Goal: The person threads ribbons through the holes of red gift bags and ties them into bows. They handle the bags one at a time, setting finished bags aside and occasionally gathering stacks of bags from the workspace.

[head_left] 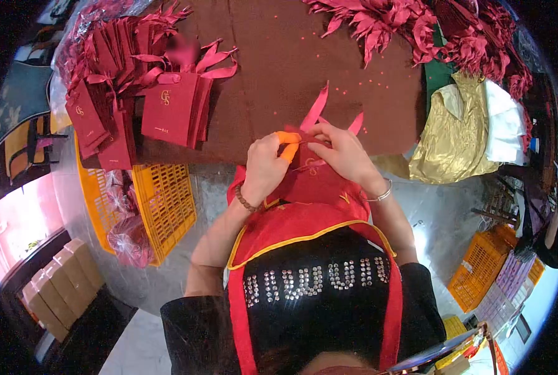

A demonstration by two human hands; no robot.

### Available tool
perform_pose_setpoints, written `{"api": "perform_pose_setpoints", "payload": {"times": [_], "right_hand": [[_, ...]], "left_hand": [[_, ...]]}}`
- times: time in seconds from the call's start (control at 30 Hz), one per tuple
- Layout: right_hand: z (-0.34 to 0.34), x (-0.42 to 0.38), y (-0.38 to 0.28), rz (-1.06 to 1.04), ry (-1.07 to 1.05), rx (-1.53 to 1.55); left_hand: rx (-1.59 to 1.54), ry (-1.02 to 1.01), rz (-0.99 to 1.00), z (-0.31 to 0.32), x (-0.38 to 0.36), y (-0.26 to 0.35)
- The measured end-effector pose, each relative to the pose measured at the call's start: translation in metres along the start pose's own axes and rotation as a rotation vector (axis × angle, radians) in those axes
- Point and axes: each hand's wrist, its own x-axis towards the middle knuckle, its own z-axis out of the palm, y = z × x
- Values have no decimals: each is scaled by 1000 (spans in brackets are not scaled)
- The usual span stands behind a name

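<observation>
At the table's near edge, both my hands meet at the top of a flat dark red gift bag [310,167] with a gold logo. Orange covers wrap the thumb and forefinger of my left hand [268,164], which are pinched together at the bag's top edge. My right hand [343,155] closes its fingers on the same spot from the other side. Pink-red ribbon [317,107] sticks up beyond my fingers, and a second ribbon end points right. Exactly which part each fingertip grips is hidden.
Finished-looking red bags with ribbons [169,112] lie piled on the brown table [260,56] at left. Loose ribbons [391,28] heap up at the far right, near a gold bag [451,134]. Below left stands a yellow crate [166,203]; an orange crate [479,269] is at right.
</observation>
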Motion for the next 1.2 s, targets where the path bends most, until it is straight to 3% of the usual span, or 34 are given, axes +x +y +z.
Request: {"api": "perform_pose_setpoints", "payload": {"times": [0.3, 0.47, 0.73, 0.93, 1.0, 1.03, 1.17, 1.2], "right_hand": [[-1, -3, -6, -11, -13, 23], [2, -4, -5, -30, 2, 11], [1, -6, -1, -50, -1, 91], [2, -9, -2, -58, 3, 110], [3, -9, -3, -49, 6, 70], [3, -9, -5, -54, 5, 69], [4, -12, -8, -139, 56, -51], [5, -12, -6, -160, 65, -86]], "left_hand": [[61, 0, -29, -1, 2, 9], [386, 24, 187, 2, 2, 10], [506, 84, 417, 6, -2, 12], [391, 136, 281, 8, -12, -2], [267, 4, 82, 1, -8, 1], [166, 34, 24, 1, -6, 14], [141, -23, 1, -1, -2, 16], [300, -37, 86, 0, -3, 16]]}}
